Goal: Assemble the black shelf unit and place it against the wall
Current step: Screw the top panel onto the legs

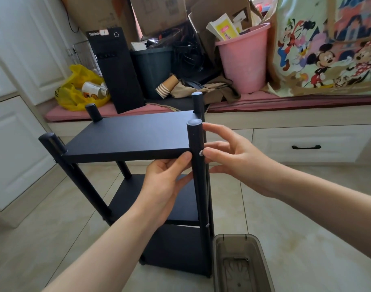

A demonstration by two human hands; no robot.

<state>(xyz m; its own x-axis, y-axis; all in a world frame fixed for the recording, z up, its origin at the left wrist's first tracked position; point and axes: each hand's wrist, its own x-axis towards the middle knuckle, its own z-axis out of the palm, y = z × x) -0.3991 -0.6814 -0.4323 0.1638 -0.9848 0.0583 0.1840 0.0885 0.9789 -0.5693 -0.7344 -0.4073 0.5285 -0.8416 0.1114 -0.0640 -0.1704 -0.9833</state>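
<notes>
shelf: black three-tier shelf unit with round posts (125, 135) standing on the tiled floor (306, 239), just beside a grey plastic bin (239, 262)
left hand (165, 186): thumb on the top board's front-right corner, fingers round the post (198, 165)
right hand (228, 152): half open; fingertips pinching a silver screw (201, 153) in that post

Floor (296, 207): pale beige glossy tiles, daylit. Left side: white panelled cabinet doors (16, 144). Rear: low cream window seat (285, 116) with a black-handled drawer (306, 144) and pink cushion (285, 100), heaped with boxes and clutter.
</notes>
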